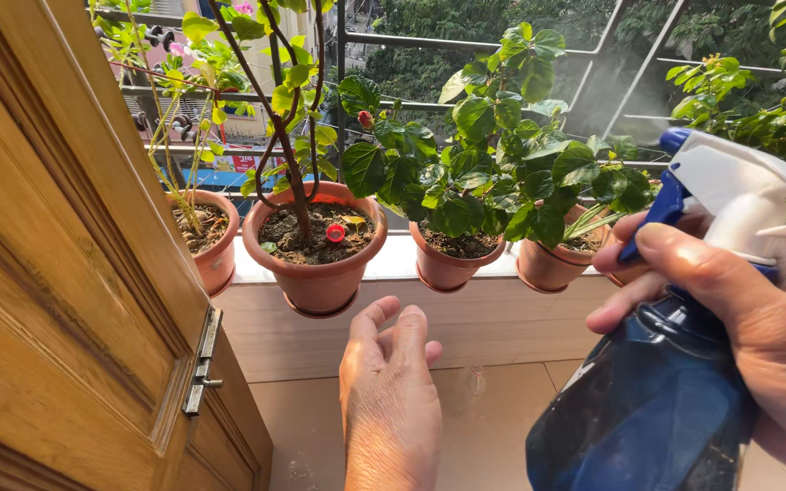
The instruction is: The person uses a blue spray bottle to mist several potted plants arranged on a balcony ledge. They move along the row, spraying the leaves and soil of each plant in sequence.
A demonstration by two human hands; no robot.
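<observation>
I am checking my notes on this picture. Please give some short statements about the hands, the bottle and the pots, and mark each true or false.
1. The right hand holds a blue spray bottle with a white spray head. True.
2. The left hand grips a terracotta pot. False: it is open and holds nothing, below the ledge.
3. The pots stand on a ledge in front of a metal railing. True.
4. A small red object lies on the soil of the large pot. True.
5. The wooden door is on the right. False: it is on the left.
</observation>
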